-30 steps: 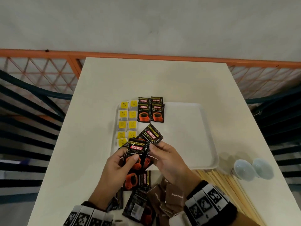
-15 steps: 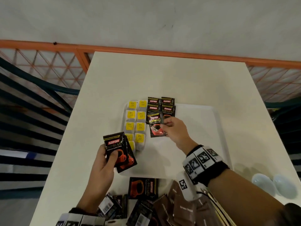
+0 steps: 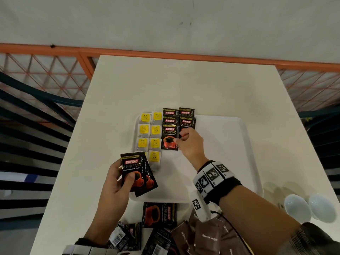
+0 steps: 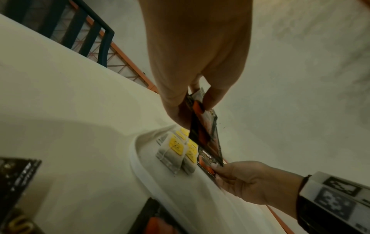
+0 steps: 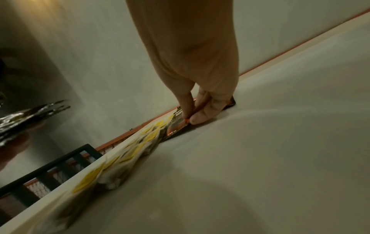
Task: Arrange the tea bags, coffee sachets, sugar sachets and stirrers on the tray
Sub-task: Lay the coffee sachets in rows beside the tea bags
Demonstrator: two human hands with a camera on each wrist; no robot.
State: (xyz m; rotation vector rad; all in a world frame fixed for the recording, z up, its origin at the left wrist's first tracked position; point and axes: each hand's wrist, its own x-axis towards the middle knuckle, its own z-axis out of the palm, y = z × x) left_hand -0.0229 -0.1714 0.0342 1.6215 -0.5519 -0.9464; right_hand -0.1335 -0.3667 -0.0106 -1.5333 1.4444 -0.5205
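Two hands work over a white tray on a cream table. L hand holds 2 black coffee sachets fanned above the tray's near-left corner, thumb curled across the front one. R hand pinches the right edge of another coffee sachet w/ thumb and fingertips, pressing it flat on the tray just right of the tea bags (yellow tags, 2 columns, overlapping). More sachets are laid in 2 columns behind it. Loose coffee sachets and brown sugar sachets lie on the table near the person; 2 pale cups sit at right, off the tray.
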